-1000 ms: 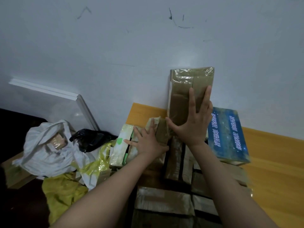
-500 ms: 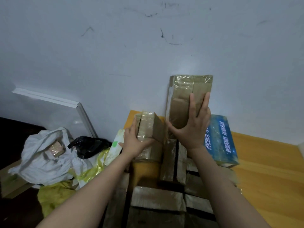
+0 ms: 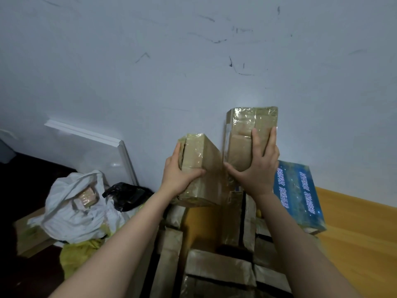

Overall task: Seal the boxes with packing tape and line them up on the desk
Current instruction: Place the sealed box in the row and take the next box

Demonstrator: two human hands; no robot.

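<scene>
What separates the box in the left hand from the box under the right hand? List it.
Pose: the left-hand box is tilted and held up by the left hand, while the right-hand box stands upright against the wall.
Grip: fingers and thumb wrap the left-hand box, whereas the right hand lies on the right-hand box with straight fingers.
Both are brown cardboard under glossy clear tape.

A small brown box (image 3: pixel 200 168), wrapped in glossy clear tape, is tilted at mid-frame, gripped by the left hand (image 3: pixel 178 177). Just to its right, a taller taped box (image 3: pixel 242 134) stands upright against the wall (image 3: pixel 150 82). More taped boxes (image 3: pixel 217 265) lie in rows on the bench (image 3: pixel 354 233) at lower centre.
</scene>
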